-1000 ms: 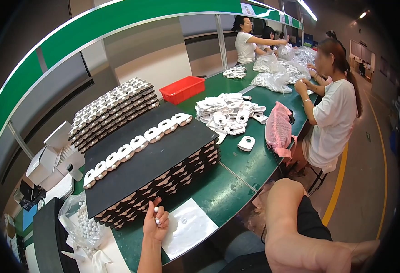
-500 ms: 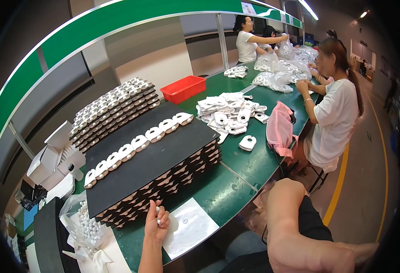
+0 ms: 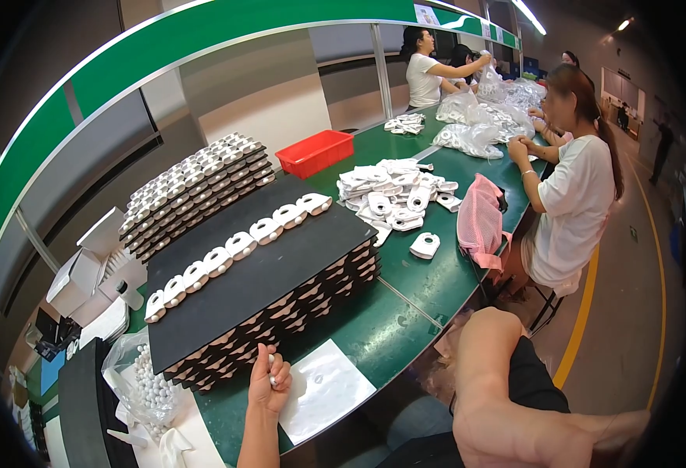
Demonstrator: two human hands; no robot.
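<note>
My left hand (image 3: 269, 382) is closed beside the front corner of a stack of black boards (image 3: 280, 327), at the edge of a white sheet of paper (image 3: 327, 394). A bit of white shows between its fingers, too small to name. My right hand (image 3: 545, 446) reaches toward the lower right rim, away from the table; its fingers are lost in the dark edge. A diagonal row of white rounded plastic parts (image 3: 240, 244) lies on the top board. Between the boards, more such parts show at the sides.
Loose white parts (image 3: 393, 191) are heaped on the green table (image 3: 405, 288), near a red bin (image 3: 315, 152) and a pink mesh bag (image 3: 481, 222). A plastic bag of white balls (image 3: 152, 386) lies at left. A co-worker (image 3: 577, 203) sits at right; others work farther back.
My right forearm has shifted slightly to the left. My left hand stays in place. At the back, a co-worker's raised arm and plastic bag have moved a little.
</note>
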